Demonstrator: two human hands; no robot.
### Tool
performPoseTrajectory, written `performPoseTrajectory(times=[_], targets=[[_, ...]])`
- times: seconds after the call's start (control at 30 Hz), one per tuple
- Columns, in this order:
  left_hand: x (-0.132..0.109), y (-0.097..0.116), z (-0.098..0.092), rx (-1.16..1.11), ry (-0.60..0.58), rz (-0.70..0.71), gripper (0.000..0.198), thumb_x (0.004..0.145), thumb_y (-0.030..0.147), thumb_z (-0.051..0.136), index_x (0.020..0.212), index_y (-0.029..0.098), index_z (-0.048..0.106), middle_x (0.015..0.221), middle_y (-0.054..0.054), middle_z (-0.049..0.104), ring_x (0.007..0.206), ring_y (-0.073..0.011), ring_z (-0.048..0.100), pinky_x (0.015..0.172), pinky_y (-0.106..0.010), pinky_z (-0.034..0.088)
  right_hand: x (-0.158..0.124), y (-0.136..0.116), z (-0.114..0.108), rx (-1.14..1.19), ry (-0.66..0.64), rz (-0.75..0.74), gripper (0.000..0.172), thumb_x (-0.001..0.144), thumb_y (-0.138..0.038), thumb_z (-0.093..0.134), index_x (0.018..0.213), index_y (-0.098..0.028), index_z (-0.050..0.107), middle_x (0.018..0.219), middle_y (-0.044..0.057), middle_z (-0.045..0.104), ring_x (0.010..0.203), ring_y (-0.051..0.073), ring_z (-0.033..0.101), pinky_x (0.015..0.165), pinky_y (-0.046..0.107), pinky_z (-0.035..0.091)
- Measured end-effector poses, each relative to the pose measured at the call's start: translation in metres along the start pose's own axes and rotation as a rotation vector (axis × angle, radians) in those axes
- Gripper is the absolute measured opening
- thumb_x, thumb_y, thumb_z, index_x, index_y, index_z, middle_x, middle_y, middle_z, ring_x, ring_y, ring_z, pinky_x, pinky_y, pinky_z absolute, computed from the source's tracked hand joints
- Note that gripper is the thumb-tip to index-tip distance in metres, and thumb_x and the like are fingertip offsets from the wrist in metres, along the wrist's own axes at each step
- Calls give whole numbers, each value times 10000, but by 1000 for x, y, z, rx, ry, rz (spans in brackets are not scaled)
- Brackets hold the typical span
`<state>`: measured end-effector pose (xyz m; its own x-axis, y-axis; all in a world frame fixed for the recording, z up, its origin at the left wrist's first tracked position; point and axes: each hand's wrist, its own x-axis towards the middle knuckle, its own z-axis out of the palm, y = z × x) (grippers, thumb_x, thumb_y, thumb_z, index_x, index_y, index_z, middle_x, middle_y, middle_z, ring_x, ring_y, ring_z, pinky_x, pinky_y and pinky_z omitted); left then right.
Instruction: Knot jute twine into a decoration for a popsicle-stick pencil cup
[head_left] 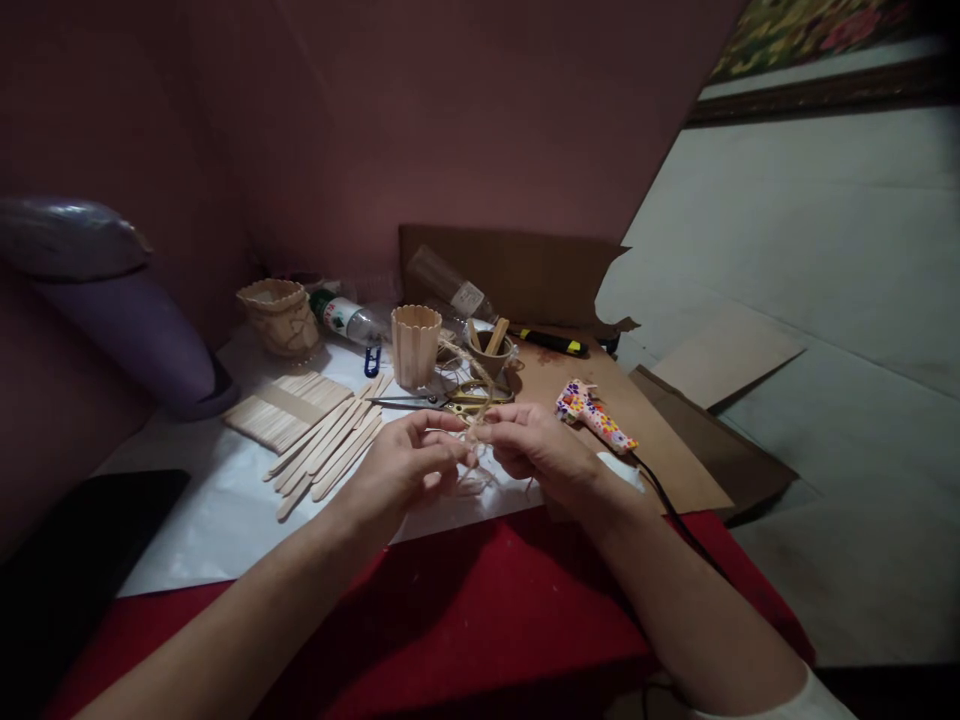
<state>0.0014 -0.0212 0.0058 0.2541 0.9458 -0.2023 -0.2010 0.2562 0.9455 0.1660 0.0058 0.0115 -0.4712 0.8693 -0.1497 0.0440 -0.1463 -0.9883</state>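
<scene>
Where the two hands meet above the white sheet (225, 520), the left hand (409, 465) and right hand (536, 450) each pinch the jute twine (474, 432) between fingertips. The twine is held just in front of the scissors (442, 402) and the stick cup (416, 345). Loose craft sticks (330, 445) lie left of the hands, and the glue gun (596, 415) lies just to the right.

sticks (319, 440) left of scissors (427, 401) | cup (415, 345) behind scissors | glue gun (596, 415) right, on cardboard (652, 440)

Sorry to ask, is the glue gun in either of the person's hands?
No, the glue gun lies on the cardboard, while the left hand and right hand pinch twine.
</scene>
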Motion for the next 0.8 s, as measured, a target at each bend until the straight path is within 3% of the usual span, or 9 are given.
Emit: performPoseTrajectory(times=[0.13, 0.43, 0.67, 0.8], targets=[[2, -1, 0, 144, 78, 72, 242, 637, 247, 702, 811, 123, 589, 586, 23, 562, 417, -39, 404, 383, -169, 266, 0, 2, -2, -108, -3, 37, 211, 740, -314, 610, 638, -153, 521, 445, -89, 297, 394, 42, 188, 383, 217, 102], [1, -2, -1, 501, 126, 291, 140, 700, 234, 622, 769, 125, 677, 714, -40, 672, 637, -132, 575, 584, -237, 430, -1, 1, -3, -204, -74, 72, 272, 739, -324, 612, 584, -166, 454, 449, -83, 307, 403, 42, 205, 394, 221, 112], [0, -1, -1, 539, 102, 257, 170, 700, 201, 600, 795, 110, 708, 721, -56, 693, 666, -154, 597, 612, -249, 444, -5, 1, -4, -228, -117, 60, 261, 765, -330, 590, 606, -163, 466, 491, -74, 318, 424, 49, 225, 395, 221, 142], [0, -5, -2, 620, 131, 344, 168, 716, 192, 579, 797, 134, 714, 682, -41, 682, 632, -144, 583, 581, -241, 430, -5, 2, -4, -228, -114, 20, 267, 790, -409, 571, 710, -159, 527, 499, -77, 321, 423, 49, 220, 387, 211, 138]])
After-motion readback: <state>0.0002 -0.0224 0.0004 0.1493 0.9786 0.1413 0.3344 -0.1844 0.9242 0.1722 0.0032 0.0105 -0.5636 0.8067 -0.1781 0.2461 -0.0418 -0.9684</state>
